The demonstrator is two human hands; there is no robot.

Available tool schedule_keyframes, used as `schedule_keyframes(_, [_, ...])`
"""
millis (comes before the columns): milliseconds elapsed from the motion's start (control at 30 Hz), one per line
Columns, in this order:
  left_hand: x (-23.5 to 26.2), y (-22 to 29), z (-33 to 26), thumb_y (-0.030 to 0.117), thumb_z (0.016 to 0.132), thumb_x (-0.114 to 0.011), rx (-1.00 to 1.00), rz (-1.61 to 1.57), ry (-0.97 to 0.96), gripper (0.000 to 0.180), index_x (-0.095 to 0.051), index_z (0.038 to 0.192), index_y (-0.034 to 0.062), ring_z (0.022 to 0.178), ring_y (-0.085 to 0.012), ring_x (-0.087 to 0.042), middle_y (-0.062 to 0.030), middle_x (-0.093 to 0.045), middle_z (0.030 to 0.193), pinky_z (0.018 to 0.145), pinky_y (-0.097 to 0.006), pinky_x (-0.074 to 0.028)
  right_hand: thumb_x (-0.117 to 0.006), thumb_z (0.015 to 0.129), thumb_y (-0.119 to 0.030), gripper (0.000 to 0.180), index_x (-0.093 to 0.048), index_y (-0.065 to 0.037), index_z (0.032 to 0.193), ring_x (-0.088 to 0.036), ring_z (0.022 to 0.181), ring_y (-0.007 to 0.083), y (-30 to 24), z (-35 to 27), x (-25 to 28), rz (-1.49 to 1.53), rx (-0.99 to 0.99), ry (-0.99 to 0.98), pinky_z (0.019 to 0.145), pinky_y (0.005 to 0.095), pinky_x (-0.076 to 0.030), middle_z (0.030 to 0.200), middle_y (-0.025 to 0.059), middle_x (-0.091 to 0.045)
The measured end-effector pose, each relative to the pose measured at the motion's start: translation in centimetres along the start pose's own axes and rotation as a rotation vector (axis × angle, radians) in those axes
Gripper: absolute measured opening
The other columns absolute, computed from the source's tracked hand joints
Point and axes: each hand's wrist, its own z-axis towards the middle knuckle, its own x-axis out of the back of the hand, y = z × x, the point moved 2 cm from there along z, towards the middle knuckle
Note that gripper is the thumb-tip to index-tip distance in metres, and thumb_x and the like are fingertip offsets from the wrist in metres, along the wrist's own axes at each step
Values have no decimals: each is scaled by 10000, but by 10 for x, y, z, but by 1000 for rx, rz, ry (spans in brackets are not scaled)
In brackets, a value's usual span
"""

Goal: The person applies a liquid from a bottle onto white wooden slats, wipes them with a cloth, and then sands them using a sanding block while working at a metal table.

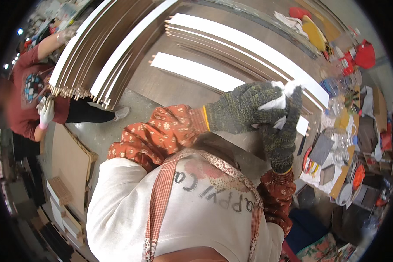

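Observation:
Both my hands wear dark grey-green knit gloves and meet over the right end of a white-faced board [196,70]. My left hand [244,107] is closed round a crumpled white cloth [274,103], which pokes out between its fingers. Close beside it, my right hand [283,139] grips the same cloth, fingers pointing away from me. Some of the cloth is hidden inside the gloves. The board lies flat on the brown work surface, with wooden dowels sticking out of its end. Behind it is a stack of similar white-edged boards [249,46].
At far left stand more boards [91,48] with dowel ends. A co-worker in a dark red shirt [30,83] stands beside them, one gloved hand lowered. On the right, a cluttered side table [336,187] holds plastic bottles [334,87], sandpaper-like grey pads [322,148] and tape.

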Motion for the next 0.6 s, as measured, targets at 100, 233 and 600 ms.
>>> schedule_keyframes(100, [2, -20, -34, 282, 651, -663, 162, 166, -78, 538, -549, 1162, 158, 1072, -310, -492, -127, -477, 1213, 904, -431, -409, -698, 687, -204, 707, -369, -30, 1288, -470, 1098, 343, 8, 10, -2, -165, 88, -26, 952, 439, -350, 1210, 198, -468])
schedule_keyframes(233, [48, -31, -68, 293, 732, -640, 238, 362, -3, 484, -498, 1160, 116, 972, -270, -540, -138, -545, 1076, 826, -443, -444, -709, 688, -308, 616, -491, -110, 1230, -514, 1028, 340, 36, 6, -2, -657, 124, -273, 885, 426, -402, 1118, 126, -564])
schedule_keyframes(600, [167, -55, -176, 189, 884, -540, 1005, 188, 904, 341, -480, 1152, -14, 956, -209, -514, -142, -527, 1049, 825, -325, -421, -660, 714, -314, 406, -601, -137, 1075, -577, 858, 285, 28, 21, 12, -750, 83, -470, 761, 400, -438, 985, 87, -613])
